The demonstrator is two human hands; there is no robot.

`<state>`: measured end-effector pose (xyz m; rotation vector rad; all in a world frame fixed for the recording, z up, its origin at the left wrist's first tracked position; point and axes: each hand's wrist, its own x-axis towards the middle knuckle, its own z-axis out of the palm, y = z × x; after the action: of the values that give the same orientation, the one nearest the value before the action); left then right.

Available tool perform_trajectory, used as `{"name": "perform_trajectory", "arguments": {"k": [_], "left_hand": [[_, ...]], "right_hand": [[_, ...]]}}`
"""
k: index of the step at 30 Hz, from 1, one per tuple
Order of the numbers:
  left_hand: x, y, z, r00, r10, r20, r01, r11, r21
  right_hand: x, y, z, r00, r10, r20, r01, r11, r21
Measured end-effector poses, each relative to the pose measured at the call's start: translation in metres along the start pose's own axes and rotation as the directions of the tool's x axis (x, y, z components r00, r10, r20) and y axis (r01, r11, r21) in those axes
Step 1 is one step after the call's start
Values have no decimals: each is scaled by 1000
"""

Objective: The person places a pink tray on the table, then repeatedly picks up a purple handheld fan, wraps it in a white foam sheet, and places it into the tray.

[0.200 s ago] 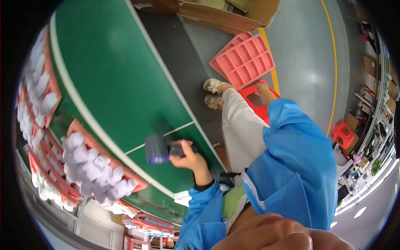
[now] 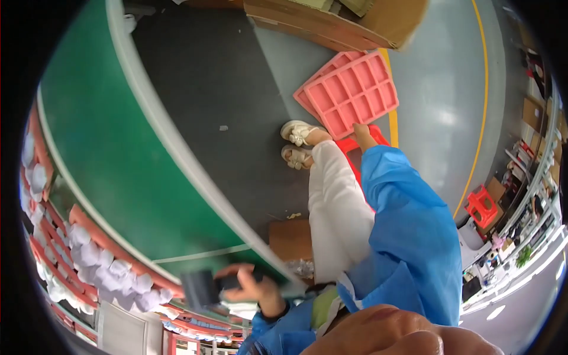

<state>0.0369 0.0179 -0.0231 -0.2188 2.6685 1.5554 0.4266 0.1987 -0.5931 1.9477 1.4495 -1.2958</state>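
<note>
My left hand (image 2: 253, 291) is closed around the dark handle of a hand-held device with a grey cylindrical head (image 2: 200, 289). It is above the near end of the green-topped table (image 2: 139, 195), and both are smeared by motion. My right hand (image 2: 363, 136) reaches out at the end of a blue sleeve and grips the edge of a red plastic stool (image 2: 378, 136). Its fingertips are partly hidden. Right beside that hand lie two overlapping pink compartment trays (image 2: 354, 92) on the floor, their visible pockets holding nothing.
Beyond the trays stands a large cardboard box (image 2: 331, 32). Racks with white rounded pieces (image 2: 112, 269) run along the table's left side. A small brown carton (image 2: 290, 239) lies beside my legs. Another red stool (image 2: 482, 207) stands at the far right, near cluttered shelves.
My view has shifted, bringing more dark floor into sight beside the table. The device in my left hand has moved down and left in the picture. My right hand stays at the stool.
</note>
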Motion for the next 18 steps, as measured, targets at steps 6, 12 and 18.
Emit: {"name": "perform_trajectory", "arguments": {"k": [6,12,18], "left_hand": [[-5,-12,0,988,115,105,-137,963,232],[-16,-25,11,953,240,-187,-165,924,344],[-14,-22,-12,968,143,-208,-116,984,135]], "right_hand": [[50,6,54,946,312,-86,-192,756,625],[68,23,68,939,289,186,-199,16,980],[114,52,3,992,-125,-4,-9,-103,995]]}}
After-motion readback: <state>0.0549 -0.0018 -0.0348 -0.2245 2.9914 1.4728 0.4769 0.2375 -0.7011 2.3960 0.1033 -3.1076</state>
